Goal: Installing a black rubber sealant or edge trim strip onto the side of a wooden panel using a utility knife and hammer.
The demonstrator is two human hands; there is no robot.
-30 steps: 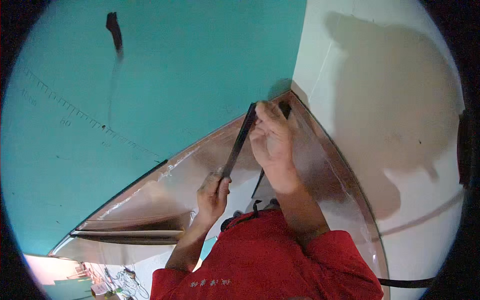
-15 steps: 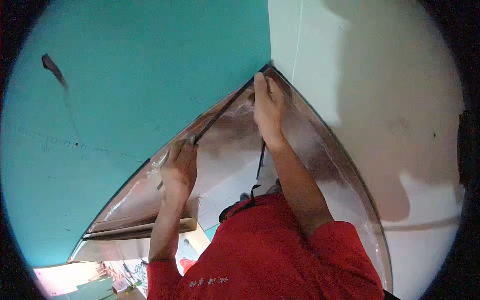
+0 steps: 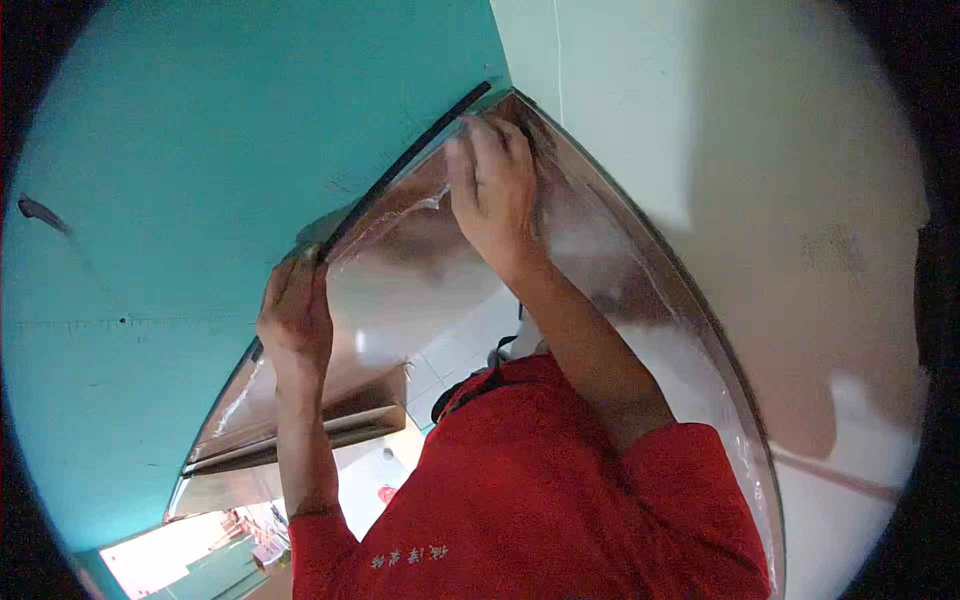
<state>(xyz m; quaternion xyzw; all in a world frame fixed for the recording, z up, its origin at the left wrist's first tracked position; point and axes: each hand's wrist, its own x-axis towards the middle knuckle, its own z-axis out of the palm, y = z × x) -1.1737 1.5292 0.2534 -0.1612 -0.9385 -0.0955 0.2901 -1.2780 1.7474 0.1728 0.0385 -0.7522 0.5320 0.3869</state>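
My left hand (image 3: 295,312) is closed round the lower end of a long narrow black strip (image 3: 410,157), fingers curled at the teal wall. The strip slants up to the right along the seam between that wall and a glossy brown panel (image 3: 400,265). Its upper end lies against the teal wall, just short of the corner. Beside that upper part, my right hand (image 3: 497,195) is raised over the panel's corner. Its fingers are bent and apart, the thumb is separate, and I see nothing held in it.
A teal wall (image 3: 200,150) on the left meets a pale wall (image 3: 620,120) at the corner. Dark trim (image 3: 690,290) borders the panel's right side. A brown open ledge or box (image 3: 350,425) sits at lower left, with pale floor tiles (image 3: 450,350) beyond.
The black strip has moved up and left, from over the panel to the teal wall's edge. Both hands moved left with it, and my right hand has come off the strip.
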